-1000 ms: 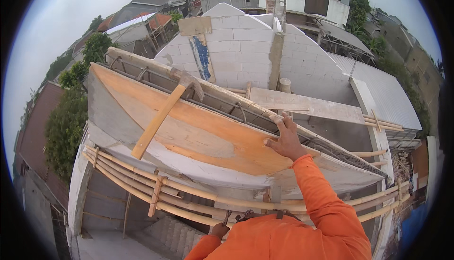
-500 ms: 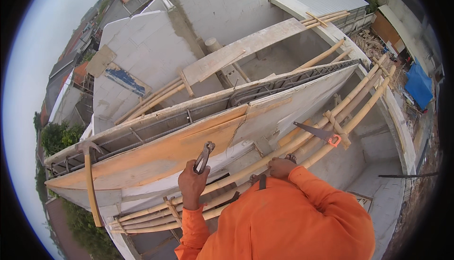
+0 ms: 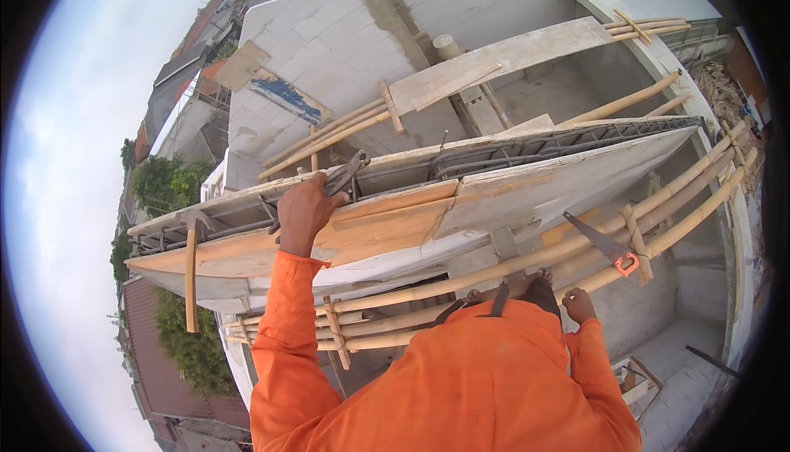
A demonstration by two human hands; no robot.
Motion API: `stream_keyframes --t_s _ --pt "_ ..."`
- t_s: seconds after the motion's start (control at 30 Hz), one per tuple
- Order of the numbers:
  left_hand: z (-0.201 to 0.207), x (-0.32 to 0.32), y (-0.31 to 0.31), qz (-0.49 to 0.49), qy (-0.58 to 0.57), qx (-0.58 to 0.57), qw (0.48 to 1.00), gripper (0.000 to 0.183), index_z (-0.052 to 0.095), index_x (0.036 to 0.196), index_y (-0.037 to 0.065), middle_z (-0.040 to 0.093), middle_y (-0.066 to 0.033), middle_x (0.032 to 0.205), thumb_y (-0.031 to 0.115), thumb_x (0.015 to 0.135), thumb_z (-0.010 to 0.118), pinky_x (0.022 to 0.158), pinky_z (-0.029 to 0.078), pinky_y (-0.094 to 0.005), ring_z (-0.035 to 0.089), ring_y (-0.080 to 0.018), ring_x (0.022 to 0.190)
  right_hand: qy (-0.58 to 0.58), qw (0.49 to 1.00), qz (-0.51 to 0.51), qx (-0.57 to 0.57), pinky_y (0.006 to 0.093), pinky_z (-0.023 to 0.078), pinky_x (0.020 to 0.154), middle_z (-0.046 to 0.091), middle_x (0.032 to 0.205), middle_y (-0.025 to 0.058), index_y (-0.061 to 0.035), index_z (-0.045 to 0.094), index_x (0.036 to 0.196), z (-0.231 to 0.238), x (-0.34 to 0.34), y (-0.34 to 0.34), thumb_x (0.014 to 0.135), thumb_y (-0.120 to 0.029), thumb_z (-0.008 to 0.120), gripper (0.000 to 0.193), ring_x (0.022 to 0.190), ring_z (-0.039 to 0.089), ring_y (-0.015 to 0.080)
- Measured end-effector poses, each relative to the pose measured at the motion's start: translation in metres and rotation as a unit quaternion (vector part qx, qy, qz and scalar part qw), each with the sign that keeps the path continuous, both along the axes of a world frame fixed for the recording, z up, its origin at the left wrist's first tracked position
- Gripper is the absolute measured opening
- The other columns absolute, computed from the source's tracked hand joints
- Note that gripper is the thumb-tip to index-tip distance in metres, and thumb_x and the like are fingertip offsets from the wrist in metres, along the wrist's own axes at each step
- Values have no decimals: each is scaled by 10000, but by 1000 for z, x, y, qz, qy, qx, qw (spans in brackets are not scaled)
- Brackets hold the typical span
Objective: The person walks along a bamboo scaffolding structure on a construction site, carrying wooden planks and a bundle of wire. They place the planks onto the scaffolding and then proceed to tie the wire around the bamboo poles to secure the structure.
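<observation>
My left hand (image 3: pixel 303 212) is closed around the handles of dark metal pincers (image 3: pixel 349 172), whose jaws point up and right. Hand and pincers are over the top of the formwork, beside the reinforcing bars (image 3: pixel 387 174) that lie in its trough. An orange-stained board (image 3: pixel 387 234) forms the near side of that trough. Down at my right, my right hand (image 3: pixel 579 306) has its fingers curled in next to the bamboo poles (image 3: pixel 568 294); what it holds, if anything, is hidden. A hammer (image 3: pixel 191 275) hangs by its head from the formwork's left end.
A handsaw (image 3: pixel 605 245) with an orange handle rests at a bamboo crosspiece. My feet (image 3: pixel 535 278) are on the bamboo scaffold, with a drop to lower rooms beneath. Beyond the formwork lie a plank walkway (image 3: pixel 510 61) and a white block wall (image 3: pixel 321 65).
My left hand has carried the pincers up and forward to the formwork's top. My right hand has moved away from my waist, out to the right. The view has shifted.
</observation>
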State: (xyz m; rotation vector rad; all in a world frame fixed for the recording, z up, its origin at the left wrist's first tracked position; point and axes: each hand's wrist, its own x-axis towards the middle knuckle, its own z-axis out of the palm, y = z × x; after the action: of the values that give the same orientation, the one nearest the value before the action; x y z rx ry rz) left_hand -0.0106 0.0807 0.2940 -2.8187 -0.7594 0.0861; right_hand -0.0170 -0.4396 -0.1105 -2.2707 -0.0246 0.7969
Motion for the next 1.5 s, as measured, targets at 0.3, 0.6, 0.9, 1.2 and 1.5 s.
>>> stream_keyframes --t_s 0.3,0.6,0.9,1.2,1.5 --pt "0 -11 24 -30 38 -44 998 425 661 934 119 663 -131 775 476 711 722 662 491 -437 645 -329 800 24 999 -21 27 384 491 773 664 842 194 12 650 852 -27 17 4 735 -202 628 245 823 637 309" --pt "-68 48 -47 -86 -28 -144 985 324 615 905 8 641 -197 786 267 717 663 715 480 -478 619 -390 791 24 995 -92 25 343 491 593 622 633 116 -12 640 734 25 40 30 745 -203 598 196 568 615 226" --pt "-143 116 -121 -167 -96 -93 977 323 603 794 -29 596 -219 852 260 677 689 769 450 -482 563 -399 859 132 968 -214 2 408 497 753 673 824 178 -43 697 829 -23 -36 -35 729 -266 622 256 810 649 331" --pt "-162 122 -124 -88 -151 -115 978 355 572 842 -27 583 -197 866 253 678 715 805 406 -485 516 -396 896 39 964 177 -197 439 482 853 663 981 202 -68 705 927 -95 -90 -113 789 -303 553 311 956 627 356" --pt "-157 127 -142 -52 -151 -83 984 323 554 853 -18 604 -205 777 222 688 693 762 424 -511 528 -413 854 69 948 -309 -3 404 487 738 670 827 181 -19 673 926 -30 6 -146 748 -268 635 308 794 636 305"
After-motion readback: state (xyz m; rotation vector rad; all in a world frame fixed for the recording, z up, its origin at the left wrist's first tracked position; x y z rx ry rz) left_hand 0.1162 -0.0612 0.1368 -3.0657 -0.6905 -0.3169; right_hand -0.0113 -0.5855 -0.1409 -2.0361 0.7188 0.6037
